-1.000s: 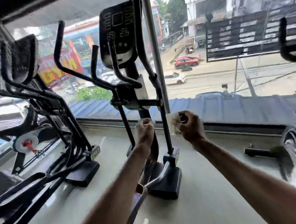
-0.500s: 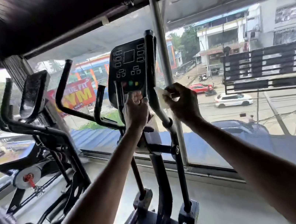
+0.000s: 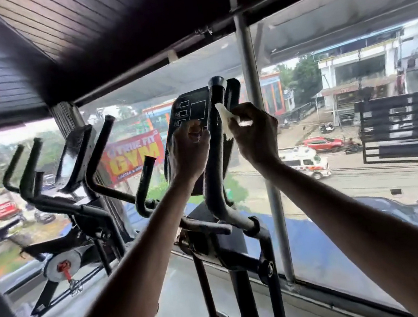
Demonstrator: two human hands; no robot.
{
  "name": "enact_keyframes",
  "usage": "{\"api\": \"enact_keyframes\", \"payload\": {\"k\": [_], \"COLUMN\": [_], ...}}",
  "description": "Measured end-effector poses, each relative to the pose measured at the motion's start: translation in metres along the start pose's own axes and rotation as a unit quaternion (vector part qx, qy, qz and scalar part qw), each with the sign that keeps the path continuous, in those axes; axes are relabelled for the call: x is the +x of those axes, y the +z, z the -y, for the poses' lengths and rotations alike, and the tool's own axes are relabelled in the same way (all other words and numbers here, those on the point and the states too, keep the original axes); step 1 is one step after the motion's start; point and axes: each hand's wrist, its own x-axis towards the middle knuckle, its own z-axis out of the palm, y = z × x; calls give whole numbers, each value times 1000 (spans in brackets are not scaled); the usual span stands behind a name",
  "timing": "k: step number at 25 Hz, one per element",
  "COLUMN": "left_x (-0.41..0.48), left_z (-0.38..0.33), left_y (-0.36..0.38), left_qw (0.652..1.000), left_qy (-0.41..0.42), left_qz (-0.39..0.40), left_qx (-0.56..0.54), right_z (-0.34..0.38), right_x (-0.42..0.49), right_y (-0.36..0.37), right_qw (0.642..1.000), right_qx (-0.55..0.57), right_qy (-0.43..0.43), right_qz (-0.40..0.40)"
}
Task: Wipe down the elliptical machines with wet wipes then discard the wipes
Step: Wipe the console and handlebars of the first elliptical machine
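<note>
Right hand [image 3: 254, 134] rose; white wipe [image 3: 224, 117], seemingly crumpled, touches handlebar [image 3: 216, 162].

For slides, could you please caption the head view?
Right hand holds white wipe against black elliptical handlebar; left hand at black console.

Left of right hand [image 3: 254, 140]: upright handlebar [image 3: 216, 179], touched by the pinched wipe [image 3: 224, 117]; no gap.
Beyond right hand: grey window post [image 3: 275, 202] and glass [image 3: 342, 178], near.
Right of right hand: open air.
Ahead of left hand [image 3: 191, 155]: console [image 3: 188, 106] blocks.
Left of left hand: open gap, then curved grip [image 3: 146, 182].
Below both hands: open down to crossbar [image 3: 208, 228].
</note>
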Motion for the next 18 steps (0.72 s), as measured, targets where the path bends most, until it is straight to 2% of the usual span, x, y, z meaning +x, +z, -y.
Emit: {"api": "enact_keyframes", "payload": {"k": [3,7,11,15,18], "left_x": [14,16,17,20,17], "left_z": [-8,-12,-10,-5,-4], "left_y": [13,24,26,26,24], "left_qw": [999,998,998,999,999], "left_qy": [2,6,8,-19,-25], "left_qz": [-9,-35,-43,-30,-28], "left_qx": [32,52,50,11,-6], "right_z": [-22,-43,-50,-53,-52], "right_x": [41,69,78,93,100], "right_y": [10,26,35,35,36], "right_qw": [997,987,974,969,960], "right_qx": [8,-10,-52,-48,-64], "right_qy": [-78,-157,-189,-231,-255], "right_qz": [-5,32,109,77,94]}}
